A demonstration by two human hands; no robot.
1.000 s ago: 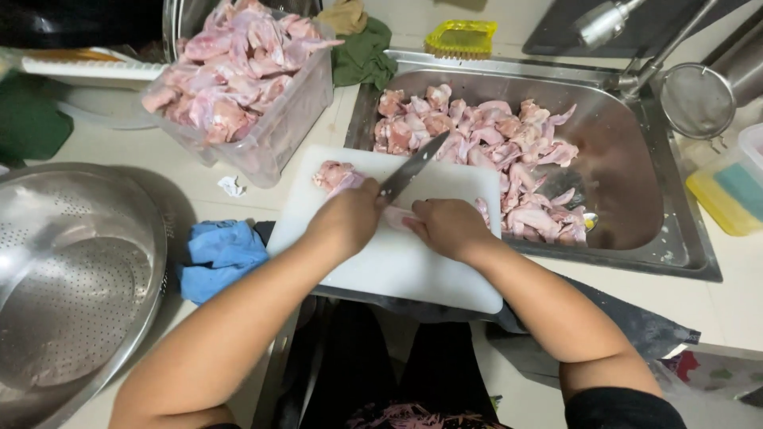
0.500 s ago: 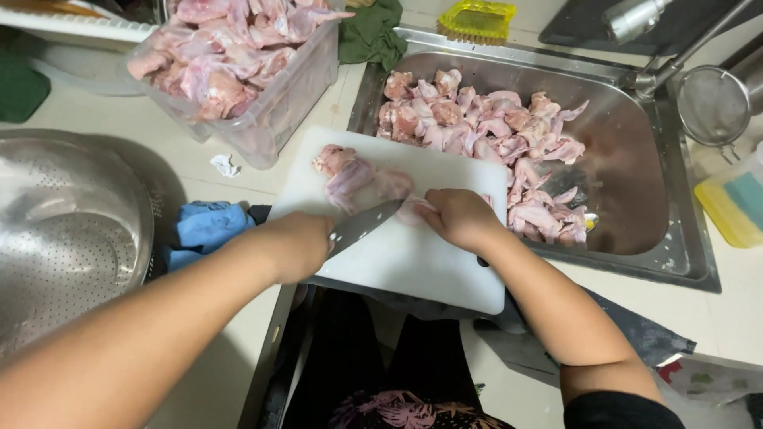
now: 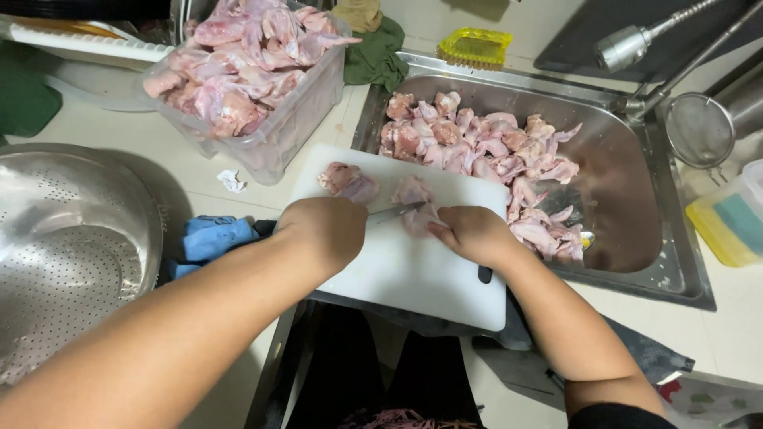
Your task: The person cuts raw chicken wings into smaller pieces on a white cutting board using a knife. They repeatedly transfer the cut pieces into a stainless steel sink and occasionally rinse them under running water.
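Observation:
A white cutting board [image 3: 413, 274] lies across the near-left corner of a steel sink [image 3: 628, 195]. My left hand [image 3: 326, 230] grips a knife [image 3: 395, 211], blade pointing right and resting on a raw chicken piece [image 3: 416, 206]. My right hand [image 3: 475, 235] presses that piece down on the board. Another cut chicken piece [image 3: 348, 182] lies at the board's far-left corner. Several raw chicken pieces [image 3: 485, 151] are heaped in the sink.
A clear plastic tub [image 3: 306, 107] heaped with raw chicken stands at the back left. A perforated steel colander [image 3: 63, 254] sits at the left, a blue cloth [image 3: 211, 238] beside it. A wire strainer [image 3: 703, 127], a tap [image 3: 636, 44] and a yellow container [image 3: 731, 218] are at the right.
The knife went from raised over the board, down to the board's near-left edge, and now rests on the chicken piece. My right hand stayed on the meat.

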